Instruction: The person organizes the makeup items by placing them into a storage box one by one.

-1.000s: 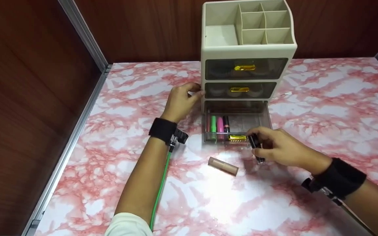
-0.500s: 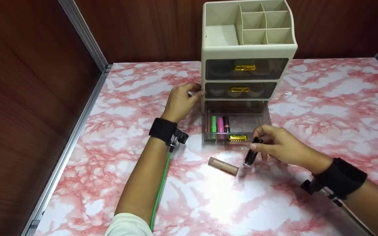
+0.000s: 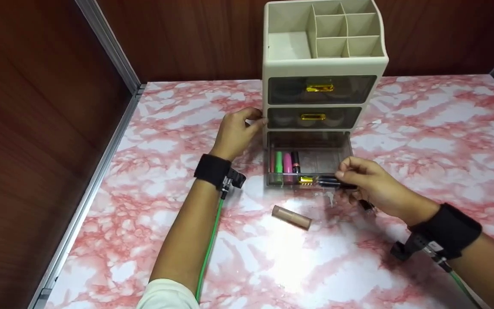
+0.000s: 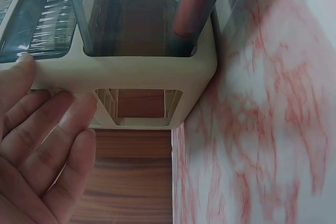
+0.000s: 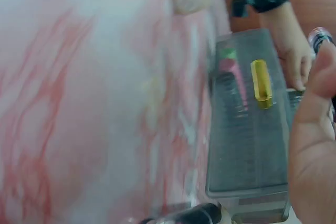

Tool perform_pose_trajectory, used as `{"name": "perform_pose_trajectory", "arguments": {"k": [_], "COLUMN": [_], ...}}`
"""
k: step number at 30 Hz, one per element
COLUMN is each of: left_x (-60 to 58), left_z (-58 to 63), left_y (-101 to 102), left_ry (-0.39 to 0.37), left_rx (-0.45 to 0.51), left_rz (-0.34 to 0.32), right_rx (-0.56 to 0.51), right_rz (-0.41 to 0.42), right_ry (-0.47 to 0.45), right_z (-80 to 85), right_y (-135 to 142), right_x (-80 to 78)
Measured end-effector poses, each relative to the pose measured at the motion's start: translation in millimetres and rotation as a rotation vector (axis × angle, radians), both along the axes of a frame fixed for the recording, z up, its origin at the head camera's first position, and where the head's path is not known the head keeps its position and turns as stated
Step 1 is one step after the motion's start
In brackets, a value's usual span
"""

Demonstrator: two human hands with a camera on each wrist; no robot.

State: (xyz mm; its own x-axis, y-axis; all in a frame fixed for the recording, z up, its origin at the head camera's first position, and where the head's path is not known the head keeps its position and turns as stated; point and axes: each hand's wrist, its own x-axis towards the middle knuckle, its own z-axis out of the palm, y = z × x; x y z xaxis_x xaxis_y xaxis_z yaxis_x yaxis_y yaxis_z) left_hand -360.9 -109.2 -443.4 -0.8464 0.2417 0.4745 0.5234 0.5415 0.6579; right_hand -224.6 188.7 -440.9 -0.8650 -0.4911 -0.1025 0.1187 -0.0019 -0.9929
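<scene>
In the head view my right hand point(image 3: 375, 184) pinches a slim black lipstick tube point(image 3: 330, 182), lying level before the open bottom drawer point(image 3: 322, 162). A second black tube point(image 3: 365, 206) shows beneath the same hand, its middle hidden by the fingers. My left hand point(image 3: 234, 133) rests at the left side of the cream drawer organizer point(image 3: 324, 67), thumb at the front frame and fingers loosely bent along the side wall point(image 4: 147, 72). Inside the drawer stand a green tube point(image 3: 278, 162), a pink tube point(image 3: 288, 163) and a black tube point(image 3: 295, 162), with a reddish tube point(image 4: 194, 11) by the wall.
A brown tube point(image 3: 292, 217) lies on the marbled table point(image 3: 187, 107) in front of the drawer. Two upper drawers with gold handles point(image 3: 320, 88) are closed. The top tray point(image 3: 290, 45) has several compartments. Wood panels point(image 3: 195, 38) stand behind and at the left.
My right hand has shifted slightly right and turned the black tube from near upright to level; the second black tube now shows below. The left hand and drawer have stayed in place.
</scene>
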Motion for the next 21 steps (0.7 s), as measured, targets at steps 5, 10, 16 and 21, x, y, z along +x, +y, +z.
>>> {"name": "perform_pose_trajectory", "arguments": {"k": [5,10,16,21], "left_x": [0.8,1.5,1.5,1.8], "left_z": [0.1,0.4,0.9,2.0], "left_y": [-1.1,-1.5,-1.1,0.0], "left_ry": [-0.016,-0.009,-0.010,-0.015], "left_rx": [-0.006,-0.009,-0.012,-0.007], "left_rz": [0.011,0.013,0.013,0.006], "right_rx": [-0.073,-0.020,0.077,-0.051], "right_rz": [0.060,0.046,-0.041,-0.090], "right_ry": [-0.093,-0.056,0.046,0.085], "right_z": [0.7,-0.4,1.7,5.1], "right_y": [2.6,3.1,3.9,1.6], "right_x": [-1.7,-3.4,-5.0,-9.6]}}
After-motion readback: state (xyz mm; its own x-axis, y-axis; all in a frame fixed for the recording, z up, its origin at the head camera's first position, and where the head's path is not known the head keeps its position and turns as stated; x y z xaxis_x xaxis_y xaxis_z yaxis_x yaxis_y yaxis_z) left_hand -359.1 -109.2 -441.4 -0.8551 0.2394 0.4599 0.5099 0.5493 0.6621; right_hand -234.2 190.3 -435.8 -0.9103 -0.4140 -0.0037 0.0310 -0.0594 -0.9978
